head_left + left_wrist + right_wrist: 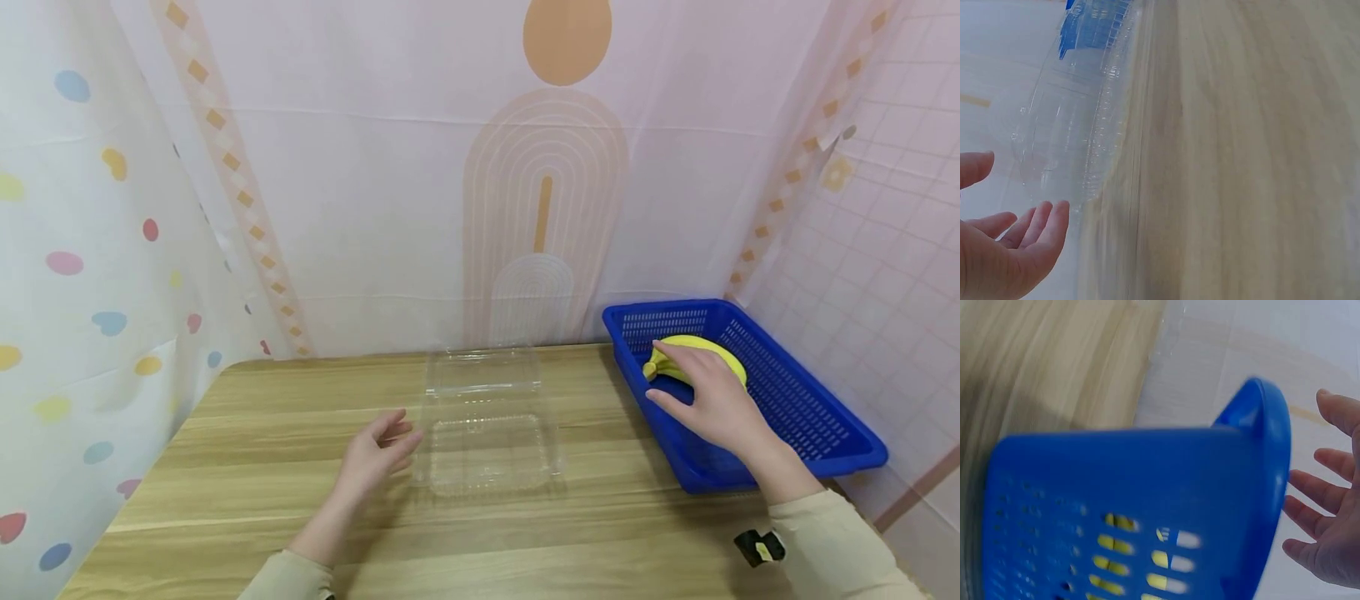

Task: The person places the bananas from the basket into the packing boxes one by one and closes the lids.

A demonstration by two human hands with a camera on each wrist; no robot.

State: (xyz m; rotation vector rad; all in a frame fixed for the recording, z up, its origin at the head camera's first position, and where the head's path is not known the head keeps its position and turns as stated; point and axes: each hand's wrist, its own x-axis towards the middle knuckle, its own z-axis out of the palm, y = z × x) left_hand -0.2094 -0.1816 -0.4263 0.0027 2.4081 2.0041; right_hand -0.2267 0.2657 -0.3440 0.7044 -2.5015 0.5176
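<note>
In the head view a clear plastic clamshell box [489, 450] lies on the table with its lid [483, 371] folded back. My left hand [377, 450] hovers at the box's left side, fingers loosely bent and holding nothing. The left wrist view shows that hand [1019, 250] close to the box's clear wall [1060, 144]. Over the blue basket [795, 375] at the right is my right hand [708, 396], its thumb and fingers spread above yellow bananas [701, 350]. In the right wrist view the same hand [1335, 512] is above the basket's rim, and yellow shows through the slots.
The wood-grain table [300, 467] meets a patterned curtain [375, 208] at the back. A dotted curtain [97, 333] hangs on the left and a grid-patterned one [900, 250] on the right, close behind the basket. The basket's walls stand up around the bananas.
</note>
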